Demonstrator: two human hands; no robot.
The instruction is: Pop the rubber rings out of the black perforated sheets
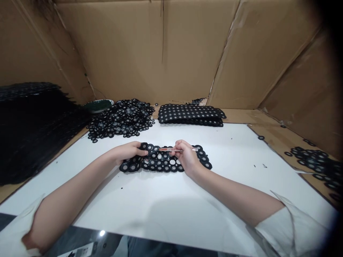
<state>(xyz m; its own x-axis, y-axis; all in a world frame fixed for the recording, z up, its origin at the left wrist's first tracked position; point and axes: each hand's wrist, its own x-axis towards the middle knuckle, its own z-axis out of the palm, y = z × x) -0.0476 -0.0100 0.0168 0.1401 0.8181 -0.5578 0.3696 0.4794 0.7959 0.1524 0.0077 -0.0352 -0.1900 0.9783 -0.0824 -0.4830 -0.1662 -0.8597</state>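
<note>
A black sheet of joined rings with pale round centres (pixel 166 165) lies on the white board in front of me. My left hand (pixel 132 150) grips its upper left part, thumb on top, fingers partly hidden behind it. In my right hand (pixel 184 153) is a thin, partly clear stick with a reddish section (pixel 164 149), pinched between the fingers over the sheet's right half. The stick points left, toward my left hand. Its tip lies close to the rings; contact cannot be made out.
Behind are a heap of loose black rings (pixel 123 119), a green-filled dish (pixel 99 105) and a folded ring sheet (pixel 190 113). A tall black stack (pixel 34 125) stands left. More rings (pixel 311 159) lie right. Cardboard walls (pixel 144 50) enclose the white board (pixel 128 207).
</note>
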